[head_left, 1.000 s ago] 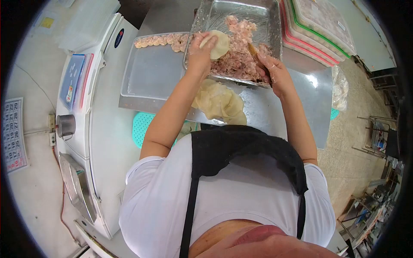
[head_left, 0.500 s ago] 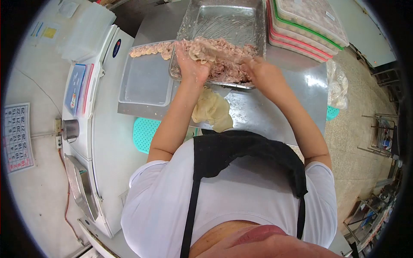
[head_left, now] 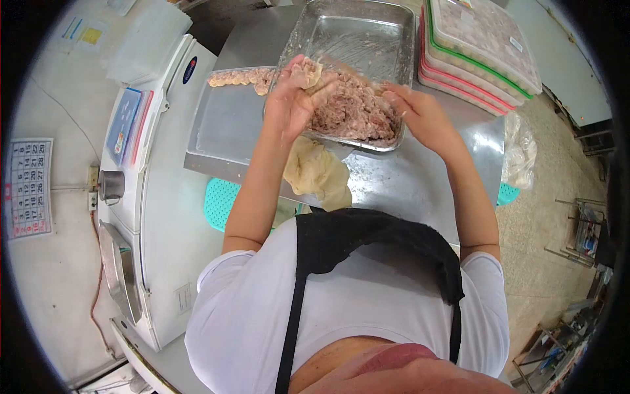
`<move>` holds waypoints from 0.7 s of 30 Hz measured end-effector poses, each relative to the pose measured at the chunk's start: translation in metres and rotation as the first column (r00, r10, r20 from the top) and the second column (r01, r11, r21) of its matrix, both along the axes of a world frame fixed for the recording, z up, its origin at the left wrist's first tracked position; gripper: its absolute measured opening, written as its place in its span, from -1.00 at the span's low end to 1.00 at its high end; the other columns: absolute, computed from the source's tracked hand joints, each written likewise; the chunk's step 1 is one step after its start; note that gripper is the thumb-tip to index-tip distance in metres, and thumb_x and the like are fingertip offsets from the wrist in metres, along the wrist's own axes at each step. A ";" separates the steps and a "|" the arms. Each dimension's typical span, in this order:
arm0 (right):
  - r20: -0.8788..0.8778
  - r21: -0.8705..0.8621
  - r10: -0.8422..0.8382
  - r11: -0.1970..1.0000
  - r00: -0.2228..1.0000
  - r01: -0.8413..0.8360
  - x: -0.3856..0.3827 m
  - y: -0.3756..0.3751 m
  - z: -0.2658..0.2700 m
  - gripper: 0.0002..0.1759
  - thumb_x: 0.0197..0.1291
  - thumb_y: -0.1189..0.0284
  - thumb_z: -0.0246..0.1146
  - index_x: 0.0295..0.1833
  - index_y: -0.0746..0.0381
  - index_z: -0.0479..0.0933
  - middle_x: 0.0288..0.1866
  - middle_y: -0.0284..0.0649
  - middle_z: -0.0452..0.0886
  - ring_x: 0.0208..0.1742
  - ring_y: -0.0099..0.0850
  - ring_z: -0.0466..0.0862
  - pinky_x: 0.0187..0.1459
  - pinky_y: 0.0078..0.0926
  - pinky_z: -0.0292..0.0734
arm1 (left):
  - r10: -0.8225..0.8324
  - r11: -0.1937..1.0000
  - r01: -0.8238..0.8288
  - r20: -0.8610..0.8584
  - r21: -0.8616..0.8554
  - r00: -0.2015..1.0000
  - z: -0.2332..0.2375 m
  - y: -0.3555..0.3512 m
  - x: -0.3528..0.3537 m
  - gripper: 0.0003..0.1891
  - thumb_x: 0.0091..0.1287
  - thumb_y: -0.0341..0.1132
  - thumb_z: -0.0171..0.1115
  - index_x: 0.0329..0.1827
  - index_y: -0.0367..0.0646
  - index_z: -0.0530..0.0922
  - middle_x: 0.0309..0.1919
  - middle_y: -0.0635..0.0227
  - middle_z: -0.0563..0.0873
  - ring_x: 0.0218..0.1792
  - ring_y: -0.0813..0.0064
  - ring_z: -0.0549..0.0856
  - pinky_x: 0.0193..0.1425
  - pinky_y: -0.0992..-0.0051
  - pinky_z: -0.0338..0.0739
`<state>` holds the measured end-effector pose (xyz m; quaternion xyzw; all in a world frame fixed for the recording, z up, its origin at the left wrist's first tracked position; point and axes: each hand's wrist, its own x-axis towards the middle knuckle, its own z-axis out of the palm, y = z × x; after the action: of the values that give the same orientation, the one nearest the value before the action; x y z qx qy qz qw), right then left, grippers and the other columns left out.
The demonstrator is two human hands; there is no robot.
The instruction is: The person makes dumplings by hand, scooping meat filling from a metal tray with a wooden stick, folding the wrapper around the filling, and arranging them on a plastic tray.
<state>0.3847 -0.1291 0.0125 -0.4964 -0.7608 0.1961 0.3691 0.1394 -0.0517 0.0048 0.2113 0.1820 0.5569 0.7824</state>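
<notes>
My left hand (head_left: 289, 108) is cupped above the left side of a metal tray (head_left: 357, 29), holding a dumpling wrapper (head_left: 314, 73) with some minced meat on it. My right hand (head_left: 420, 118) is closed around one end of a thin flat stick (head_left: 357, 73), which is smeared by motion and points towards the wrapper. Pinkish minced meat (head_left: 357, 115) fills the near part of the metal tray. Just below the tray lies a pile of pale, round dough wrappers (head_left: 319, 174). Beside my left hand, a row of filled dumplings (head_left: 239, 77) lines the far edge of a plastic tray (head_left: 223, 131).
Lidded plastic boxes (head_left: 485, 49) with green and red rims are stacked right of the metal tray. A white freezer (head_left: 174, 217) stands at the left. A turquoise perforated stool (head_left: 222, 203) shows beneath the steel table (head_left: 426, 187). A clear plastic bag (head_left: 520, 154) hangs at the right.
My left hand has lifted and turned, the wrapper in it now tilted up. My right hand has moved slightly right with the stick. The whole view has shifted a little.
</notes>
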 end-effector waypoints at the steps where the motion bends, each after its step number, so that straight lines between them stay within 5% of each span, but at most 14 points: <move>1: -0.187 -0.178 -0.054 0.984 0.981 0.020 0.002 -0.001 0.003 -0.69 0.39 0.33 0.09 0.06 0.30 0.55 -0.27 -0.06 0.63 -0.27 -0.28 0.63 -0.15 -0.38 0.50 | -0.015 0.989 0.056 -0.287 0.137 0.958 0.012 -0.010 -0.002 -0.41 0.25 -0.23 0.27 0.30 -0.20 0.28 -0.08 0.21 0.58 -0.01 0.21 0.58 0.18 0.01 0.45; 2: -0.187 -0.178 -0.050 0.984 0.981 0.016 0.003 0.000 0.003 -0.69 0.39 0.33 0.09 0.06 0.30 0.55 -0.27 -0.06 0.63 -0.27 -0.28 0.63 -0.15 -0.38 0.50 | 0.011 0.958 0.149 -0.549 0.246 0.836 0.022 -0.016 -0.002 -0.31 0.20 -0.37 0.33 0.40 -0.15 0.23 -0.09 0.25 0.60 -0.08 0.27 0.61 0.18 0.11 0.47; 3: -0.212 -0.242 0.007 0.969 0.977 -0.059 0.004 0.001 0.003 -0.68 0.39 0.29 0.08 0.02 0.32 0.55 -0.26 0.00 0.64 -0.26 -0.23 0.63 -0.13 -0.37 0.50 | 0.015 0.959 0.144 -0.549 0.245 0.836 0.026 -0.016 -0.001 -0.31 0.20 -0.37 0.33 0.40 -0.15 0.23 -0.09 0.25 0.60 -0.08 0.27 0.61 0.18 0.11 0.47; 5: -0.242 -0.300 0.069 0.943 0.968 -0.142 0.004 0.001 0.010 -0.65 0.39 0.26 0.07 -0.01 0.33 0.56 -0.24 0.05 0.64 -0.25 -0.18 0.63 -0.11 -0.35 0.49 | 0.307 0.791 0.349 -0.819 0.503 0.485 0.031 -0.015 -0.003 -0.39 0.12 -0.44 0.39 0.28 -0.12 0.40 -0.06 0.29 0.63 -0.09 0.35 0.64 0.13 0.29 0.51; 9: -0.140 -0.389 0.160 0.899 0.977 -0.203 -0.004 -0.007 0.022 -0.64 0.37 0.26 0.11 0.07 0.29 0.57 -0.26 0.03 0.66 -0.31 -0.24 0.62 -0.13 -0.36 0.50 | 0.404 0.610 0.574 -0.837 0.547 0.369 0.026 0.005 -0.012 -0.45 0.06 -0.39 0.44 0.18 -0.09 0.51 0.02 0.31 0.65 -0.03 0.35 0.68 0.17 0.39 0.50; 12: -0.133 -0.353 0.180 0.911 0.975 -0.216 -0.005 -0.002 -0.006 -0.64 0.37 0.26 0.13 0.10 0.30 0.55 -0.23 0.00 0.67 -0.28 -0.29 0.62 -0.13 -0.42 0.49 | 0.238 0.538 0.705 -0.886 0.462 0.399 0.016 0.014 -0.019 -0.59 0.03 -0.37 0.46 -0.01 -0.15 0.62 -0.03 0.32 0.69 -0.01 0.38 0.67 0.17 0.39 0.48; 14: -0.126 -0.337 0.199 0.913 0.972 -0.231 0.005 0.010 -0.022 -0.63 0.37 0.27 0.15 0.10 0.31 0.55 -0.20 -0.03 0.67 -0.24 -0.34 0.62 -0.12 -0.48 0.49 | 0.418 0.489 0.756 -0.878 0.435 0.235 0.004 0.017 -0.022 -0.59 0.02 -0.28 0.48 -0.05 -0.16 0.64 -0.08 0.25 0.72 -0.03 0.34 0.67 0.16 0.40 0.48; 15: -0.072 -0.341 0.193 0.917 0.979 -0.206 0.013 0.016 -0.027 -0.64 0.35 0.26 0.15 0.10 0.29 0.55 -0.21 -0.05 0.67 -0.23 -0.28 0.64 -0.14 -0.42 0.51 | 0.418 0.487 0.757 -0.877 0.436 0.237 -0.001 0.016 -0.022 -0.59 0.02 -0.28 0.48 -0.05 -0.16 0.64 -0.08 0.25 0.72 -0.03 0.34 0.67 0.16 0.40 0.48; 17: -0.015 -0.343 0.189 0.922 0.982 -0.183 0.013 0.015 -0.026 -0.64 0.34 0.26 0.16 0.10 0.27 0.55 -0.22 -0.07 0.66 -0.22 -0.22 0.66 -0.15 -0.36 0.53 | 0.416 0.751 0.570 -0.909 0.334 -0.016 -0.012 0.014 -0.021 -0.53 0.01 -0.16 0.49 -0.02 -0.16 0.64 -0.12 0.23 0.73 -0.07 0.31 0.68 0.12 0.41 0.49; 19: 0.346 -0.004 -0.123 0.991 0.930 0.132 -0.002 0.000 -0.013 -0.68 0.30 0.31 0.16 0.11 0.19 0.55 -0.27 -0.13 0.62 -0.22 -0.12 0.66 -0.22 -0.20 0.53 | 0.315 0.834 0.476 -0.949 0.278 0.003 -0.025 0.019 -0.023 -0.49 0.01 -0.11 0.48 0.00 -0.17 0.64 -0.06 0.19 0.72 -0.05 0.29 0.67 0.12 0.39 0.49; 21: 0.358 0.039 -0.127 0.992 0.925 0.121 -0.028 -0.014 -0.011 -0.69 0.29 0.32 0.16 0.10 0.14 0.55 -0.28 -0.14 0.60 -0.23 -0.10 0.65 -0.24 -0.15 0.52 | 0.204 0.902 0.382 -0.978 0.203 0.038 -0.021 0.018 -0.022 -0.46 0.02 -0.05 0.48 0.02 -0.17 0.63 -0.01 0.15 0.70 -0.03 0.27 0.66 0.13 0.36 0.49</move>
<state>0.3569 -0.1430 0.0016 -0.5678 -0.7843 0.0721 0.2393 0.1169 -0.0336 -0.0163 0.7078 0.5337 0.2257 0.4041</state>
